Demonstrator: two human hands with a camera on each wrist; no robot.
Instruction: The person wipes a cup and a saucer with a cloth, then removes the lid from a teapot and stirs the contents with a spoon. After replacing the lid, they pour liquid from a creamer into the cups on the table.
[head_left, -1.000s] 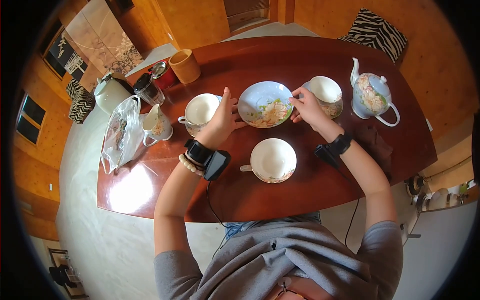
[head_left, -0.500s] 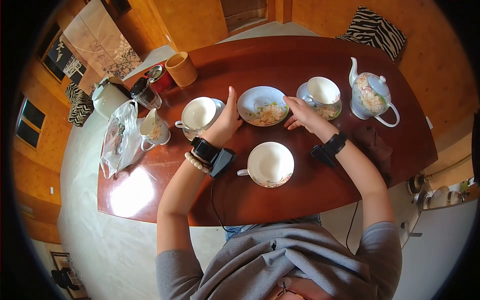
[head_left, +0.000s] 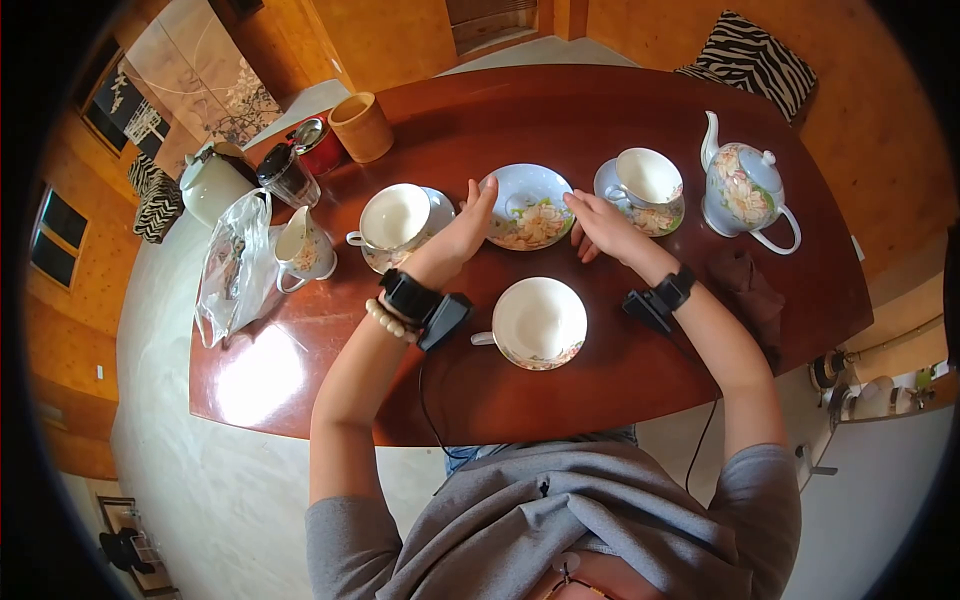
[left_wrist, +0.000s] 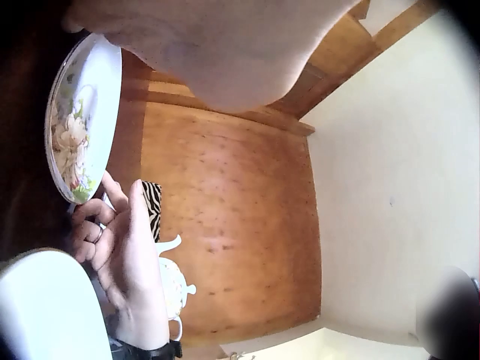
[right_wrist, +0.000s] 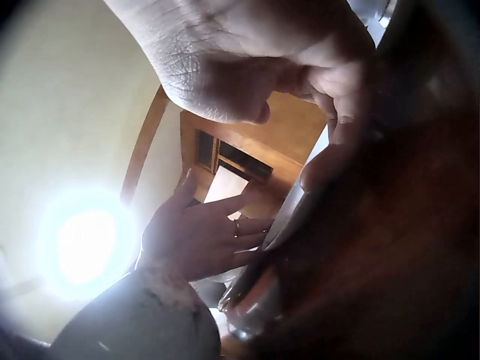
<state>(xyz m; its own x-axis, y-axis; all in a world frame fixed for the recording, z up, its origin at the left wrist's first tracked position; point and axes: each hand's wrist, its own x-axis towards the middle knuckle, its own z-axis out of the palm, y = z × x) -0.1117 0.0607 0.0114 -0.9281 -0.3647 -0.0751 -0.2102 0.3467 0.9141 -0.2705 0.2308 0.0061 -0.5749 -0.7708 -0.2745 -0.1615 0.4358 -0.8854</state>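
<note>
A dark red wooden tabletop (head_left: 600,110) stands in a wood-panelled room with pale flooring; a zebra-striped cushion (head_left: 755,60) lies at 1 o'clock. Three white cups sit on saucers: one at 10 o'clock (head_left: 395,217), one at 2 o'clock (head_left: 648,177), one at centre (head_left: 539,320). One teapot (head_left: 745,190), one creamer (head_left: 303,250). The floral saucer (head_left: 528,205) is at 12 o'clock, held between the left hand (head_left: 462,235) and right hand (head_left: 600,225), straight fingers (head_left: 578,203) apart, touching its rim on either side.

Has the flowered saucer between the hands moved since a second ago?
Cannot tell. The flowered saucer sits between the same two cups as before; its small shift in the head view matches the camera's.
</note>
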